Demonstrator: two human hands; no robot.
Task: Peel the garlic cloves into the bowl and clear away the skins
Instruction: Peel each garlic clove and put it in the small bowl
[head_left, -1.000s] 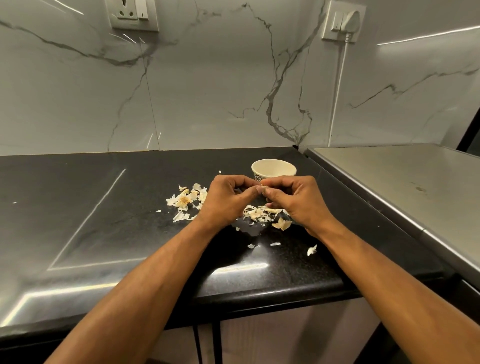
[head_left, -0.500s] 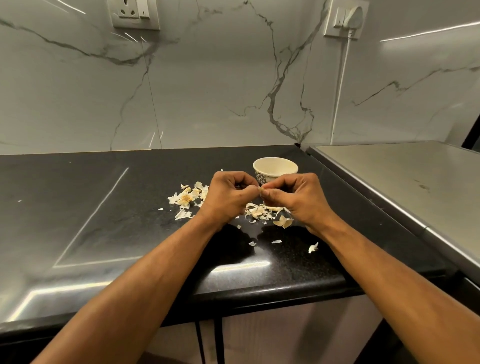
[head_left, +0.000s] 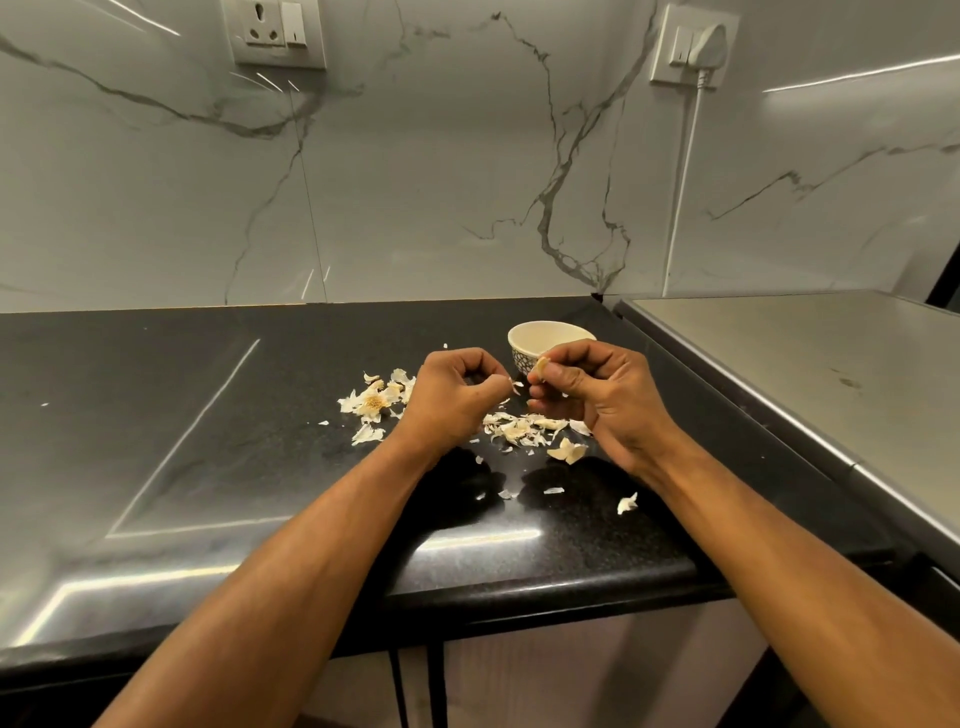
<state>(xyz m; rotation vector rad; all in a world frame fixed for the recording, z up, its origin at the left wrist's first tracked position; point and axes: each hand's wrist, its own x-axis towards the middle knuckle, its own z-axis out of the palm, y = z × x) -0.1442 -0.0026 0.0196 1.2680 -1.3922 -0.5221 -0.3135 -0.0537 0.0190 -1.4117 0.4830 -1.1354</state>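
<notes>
Far left: a black polished stone counter (head_left: 156, 415), speckled and glossy, streaked with light reflections. Behind it, a white marble-patterned wall (head_left: 415, 182) with grey veins and a wall socket (head_left: 275, 34) near the top. Left of centre on the counter: a heap of garlic skins (head_left: 375, 402), papery, pale cream, curled and torn. Next, the left hand (head_left: 449, 400), fingers curled tight, thumb and forefinger pinching a small flake of skin (head_left: 517, 386) at the tips. Under and between both hands: a second scatter of skins (head_left: 522, 428), thin and flaky, with loose bits nearer the counter edge. Just beside, the right hand (head_left: 602, 400), thumb and fingers closed narrowly on a garlic clove (head_left: 540, 368), pale and rounded, held above the counter in front of the bowl (head_left: 545, 340). Bowl small, round, cream inside, dark-patterned outside, standing upright behind the right hand. Top right: a plug (head_left: 698, 47) with a white cable running down. Far right: a grey matte metal surface (head_left: 805, 374), flat, raised beside the counter.
</notes>
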